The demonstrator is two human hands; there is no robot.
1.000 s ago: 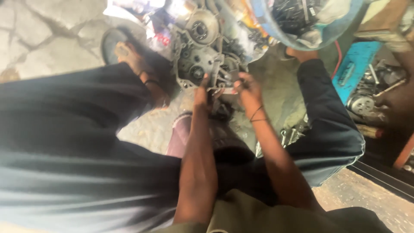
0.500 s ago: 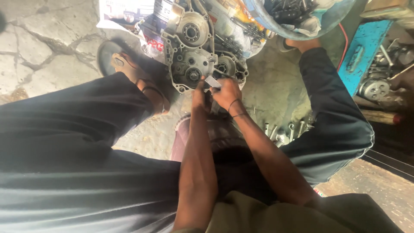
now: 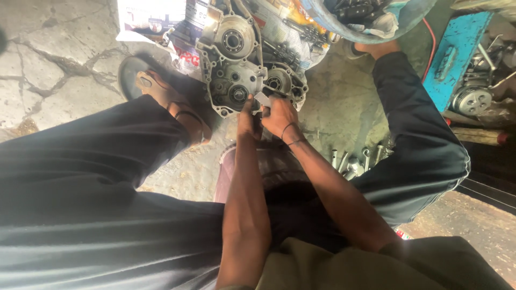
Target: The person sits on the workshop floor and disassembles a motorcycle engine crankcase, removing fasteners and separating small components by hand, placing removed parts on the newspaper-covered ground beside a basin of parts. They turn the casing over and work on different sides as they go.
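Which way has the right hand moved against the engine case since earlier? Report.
Yes, leftward: the right hand shifted from the engine case's right edge toward its middle, beside the left hand.

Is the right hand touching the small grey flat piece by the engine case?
Touching. Head view: right hand fingers pinch the small grey flat piece, no gap visible, just in front of the engine case.

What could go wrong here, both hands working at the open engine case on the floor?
1. The small flat metal piece, pinched by the left hand and right hand, could slip into the open engine case.
2. Loose sockets lie beside the right leg; a shift could scatter them.
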